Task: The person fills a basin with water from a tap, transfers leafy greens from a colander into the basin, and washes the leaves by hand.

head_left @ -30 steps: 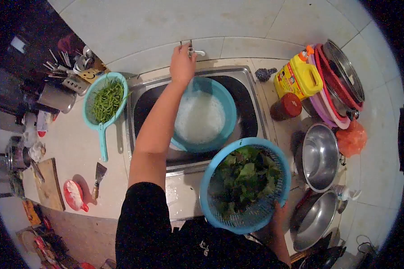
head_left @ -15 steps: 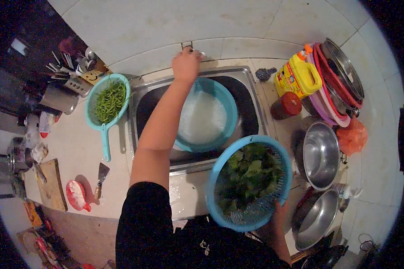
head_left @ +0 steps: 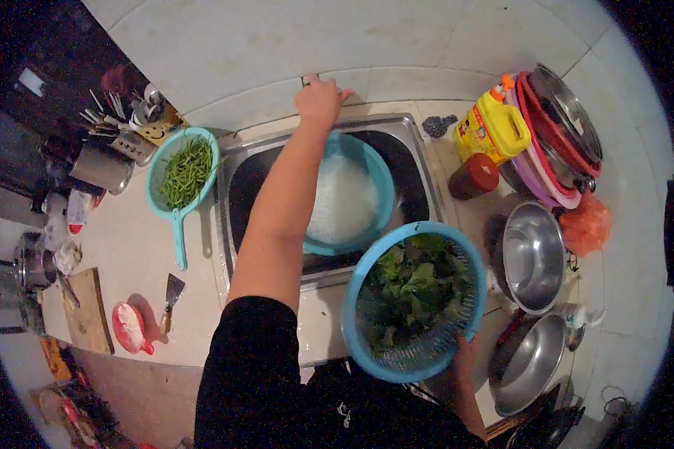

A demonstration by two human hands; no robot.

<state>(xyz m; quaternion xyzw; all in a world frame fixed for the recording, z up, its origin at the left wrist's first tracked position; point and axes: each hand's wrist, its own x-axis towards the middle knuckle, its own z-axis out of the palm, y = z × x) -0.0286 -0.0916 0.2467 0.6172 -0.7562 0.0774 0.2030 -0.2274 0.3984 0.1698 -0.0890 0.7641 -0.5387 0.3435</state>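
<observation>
My left hand (head_left: 321, 102) reaches across the sink to the wall behind it, thumb stretched out to the side and fingers apart. Whatever it touches there is hidden under it. Below my forearm, a turquoise basin (head_left: 386, 187) with cloudy, whitish water (head_left: 344, 198) stands in the steel sink (head_left: 414, 146). With my right hand (head_left: 466, 361) I grip the lower right rim of a blue colander (head_left: 354, 310), tilted in front of the sink. Dark green leafy vegetables (head_left: 419, 288) fill it.
Left of the sink are a handled strainer (head_left: 179, 239) of green beans (head_left: 186, 174), a scraper (head_left: 171, 299), a red scoop (head_left: 131, 328) and a cutting board (head_left: 90, 310). To the right stand a yellow jug (head_left: 494, 127), a red-lidded jar (head_left: 474, 177) and steel bowls (head_left: 533, 254).
My left hand has shifted slightly right and its thumb now sticks out. The water surface in the basin looks whiter. The colander has barely moved in my right hand.
</observation>
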